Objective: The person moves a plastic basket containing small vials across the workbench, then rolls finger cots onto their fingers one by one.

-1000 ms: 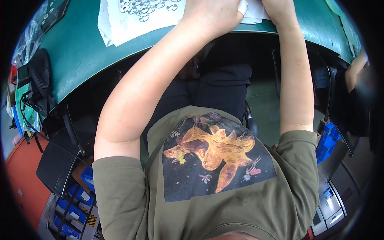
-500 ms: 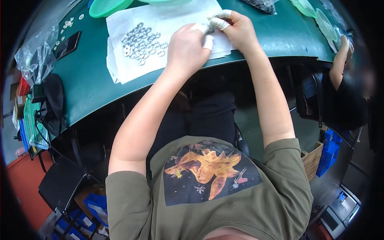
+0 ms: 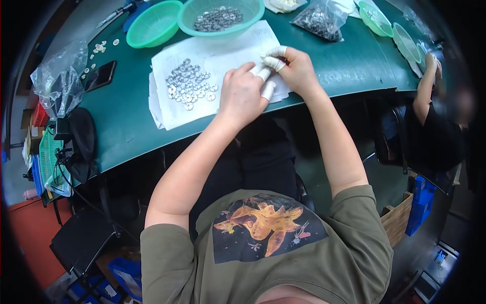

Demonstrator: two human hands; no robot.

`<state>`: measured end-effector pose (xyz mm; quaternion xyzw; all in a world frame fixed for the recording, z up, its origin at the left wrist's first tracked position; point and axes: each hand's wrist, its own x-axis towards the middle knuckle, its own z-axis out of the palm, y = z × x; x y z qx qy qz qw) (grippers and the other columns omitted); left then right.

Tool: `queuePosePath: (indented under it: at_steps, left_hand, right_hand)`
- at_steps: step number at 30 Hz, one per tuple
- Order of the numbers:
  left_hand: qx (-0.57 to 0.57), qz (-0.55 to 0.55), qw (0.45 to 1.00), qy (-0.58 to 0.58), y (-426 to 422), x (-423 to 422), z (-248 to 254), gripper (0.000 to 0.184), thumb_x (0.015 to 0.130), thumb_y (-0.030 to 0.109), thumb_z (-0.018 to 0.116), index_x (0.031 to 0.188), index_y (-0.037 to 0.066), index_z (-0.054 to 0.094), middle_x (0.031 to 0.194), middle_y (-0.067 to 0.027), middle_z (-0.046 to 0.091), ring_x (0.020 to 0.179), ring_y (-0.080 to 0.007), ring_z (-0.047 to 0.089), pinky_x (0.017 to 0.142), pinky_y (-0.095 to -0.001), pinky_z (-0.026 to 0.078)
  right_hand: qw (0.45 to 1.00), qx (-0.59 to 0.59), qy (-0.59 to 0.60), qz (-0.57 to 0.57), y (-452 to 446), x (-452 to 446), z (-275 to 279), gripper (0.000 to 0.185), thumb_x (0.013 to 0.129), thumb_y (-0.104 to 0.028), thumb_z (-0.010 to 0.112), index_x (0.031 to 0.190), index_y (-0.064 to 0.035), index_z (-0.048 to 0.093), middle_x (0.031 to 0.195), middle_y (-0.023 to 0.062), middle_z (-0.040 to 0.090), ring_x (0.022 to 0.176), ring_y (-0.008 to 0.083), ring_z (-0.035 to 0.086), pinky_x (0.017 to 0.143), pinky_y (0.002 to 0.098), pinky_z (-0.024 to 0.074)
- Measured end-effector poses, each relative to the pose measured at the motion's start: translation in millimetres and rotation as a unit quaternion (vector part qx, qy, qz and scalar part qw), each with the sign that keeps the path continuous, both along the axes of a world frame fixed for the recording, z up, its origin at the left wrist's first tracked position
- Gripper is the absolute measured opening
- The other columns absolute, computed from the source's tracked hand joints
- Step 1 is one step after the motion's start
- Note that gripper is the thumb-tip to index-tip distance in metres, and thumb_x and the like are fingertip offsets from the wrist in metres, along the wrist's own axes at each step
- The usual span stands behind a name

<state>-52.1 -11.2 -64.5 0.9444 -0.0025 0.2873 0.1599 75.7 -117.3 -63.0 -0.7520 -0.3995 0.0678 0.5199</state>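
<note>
My left hand [image 3: 244, 95] and my right hand [image 3: 297, 72] meet above the white paper sheets [image 3: 235, 48], with white finger cots on several fingertips. Both sets of fingers are pinched together. What they hold between them is small and hidden by the fingers. To the left of my left hand, a loose group of small round metal pieces with holes [image 3: 190, 83] lies spread on the paper. Beyond the hands, a pale green basket [image 3: 253, 23] holds many dark grey metal pieces.
A green basket [image 3: 147, 38] stands at the back left. A phone [image 3: 100, 76], small pale rings [image 3: 99, 48] and a clear plastic bag [image 3: 61, 76] lie further left. A bag of dark parts [image 3: 319, 23] sits back right. Another person's arm [image 3: 424, 93] is at the far right.
The view has tilted up, showing more of the table's far side. My hands stay together; the dark small piece glimpsed between the fingers earlier is now hidden.
</note>
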Motion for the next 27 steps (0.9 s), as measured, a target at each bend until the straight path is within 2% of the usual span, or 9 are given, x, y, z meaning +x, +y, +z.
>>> queuePosePath:
  at_steps: [7,9,11,12,20,22,23,25,27]
  left_hand:
    - [0.004,0.007,1.0,-0.006,-2.4,-0.4,1.3,0.031,0.077,0.023,0.062,0.101,0.004,0.065,0.085,-0.0132,0.067,0.105,-0.0289,0.056,0.086,-0.0411,0.04]
    - [-0.019,0.008,0.999,0.03,-3.2,-1.6,3.6,0.028,0.079,0.023,0.062,0.101,0.006,0.066,0.095,-0.0146,0.065,0.108,-0.03,0.055,0.088,-0.0424,0.039]
    - [-0.015,0.013,1.0,0.012,-3.5,-0.8,1.7,0.029,0.079,0.024,0.062,0.101,0.005,0.066,0.093,-0.0148,0.066,0.11,-0.0301,0.054,0.088,-0.0427,0.039]
    - [-0.016,0.012,0.999,0.026,-3.2,-0.1,1.7,0.029,0.079,0.024,0.062,0.101,0.006,0.066,0.093,-0.0148,0.066,0.11,-0.0302,0.054,0.088,-0.0428,0.039]
    - [0.001,0.016,0.999,0.043,-6.6,0.4,4.4,0.029,0.081,0.027,0.061,0.099,0.005,0.066,0.091,-0.0135,0.067,0.107,-0.0285,0.055,0.085,-0.0418,0.04]
    - [0.042,0.018,0.998,0.031,-6.5,3.0,4.9,0.025,0.08,0.027,0.061,0.09,0.005,0.068,0.082,-0.0109,0.068,0.101,-0.0252,0.058,0.078,-0.0393,0.041]
    - [0.041,0.015,0.999,0.033,-5.2,4.0,9.0,0.025,0.08,0.027,0.061,0.09,0.005,0.068,0.082,-0.0109,0.068,0.101,-0.0252,0.058,0.078,-0.0393,0.041]
    - [0.094,-0.007,0.988,0.121,-0.6,8.6,17.9,0.021,0.079,0.025,0.06,0.079,0.005,0.068,0.07,-0.009,0.066,0.086,-0.0226,0.06,0.071,-0.036,0.041]
    - [0.125,-0.019,0.987,0.099,-0.4,12.5,16.4,0.019,0.077,0.023,0.06,0.073,0.005,0.067,0.065,-0.0086,0.064,0.078,-0.0223,0.06,0.068,-0.035,0.041]
  right_hand:
    - [0.999,-0.039,-0.03,0.002,-1.2,-0.7,3.3,0.015,0.081,-0.01,0.067,0.091,0.0008,0.066,0.083,0.0091,0.067,0.073,0.0131,0.063,0.066,0.0265,0.0499]
    - [0.998,-0.035,-0.047,0.003,-1.3,-2.6,6.8,0.015,0.08,-0.01,0.067,0.091,0.0014,0.066,0.081,0.0105,0.067,0.072,0.0144,0.063,0.065,0.0273,0.0501]
    - [0.997,-0.058,-0.042,-0.022,-0.2,-5.3,8.8,0.017,0.078,-0.016,0.068,0.087,-0.0023,0.067,0.083,0.0155,0.066,0.076,0.0284,0.065,0.067,0.0341,0.0506]
    - [0.997,-0.043,-0.058,-0.023,0.5,-6.7,8.5,0.017,0.079,-0.017,0.067,0.087,-0.0029,0.066,0.083,0.0156,0.066,0.076,0.0305,0.064,0.068,0.0357,0.0502]
    - [0.988,-0.088,-0.126,-0.019,-1.6,-7.0,12.2,0.015,0.079,-0.018,0.064,0.084,-0.004,0.064,0.083,0.0153,0.064,0.078,0.0331,0.062,0.068,0.0399,0.0487]
    - [0.979,-0.08,-0.185,-0.024,0.1,-5.5,9.3,0.015,0.08,-0.018,0.063,0.082,-0.0032,0.063,0.082,0.0157,0.064,0.077,0.0336,0.061,0.067,0.0401,0.0486]
    - [0.979,-0.082,-0.184,-0.026,0.6,-7.1,8.0,0.015,0.08,-0.018,0.063,0.082,-0.0032,0.063,0.082,0.0157,0.064,0.077,0.0336,0.061,0.067,0.0401,0.0486]
    - [0.979,-0.075,-0.183,-0.05,2.2,-10.2,6.1,0.014,0.08,-0.017,0.063,0.081,-0.0028,0.062,0.081,0.0161,0.063,0.076,0.0345,0.061,0.067,0.041,0.0483]
    - [0.988,-0.058,-0.125,-0.068,2.7,-10.1,1.3,0.014,0.079,-0.017,0.062,0.082,-0.0027,0.062,0.08,0.0162,0.063,0.076,0.0347,0.06,0.067,0.0411,0.0483]
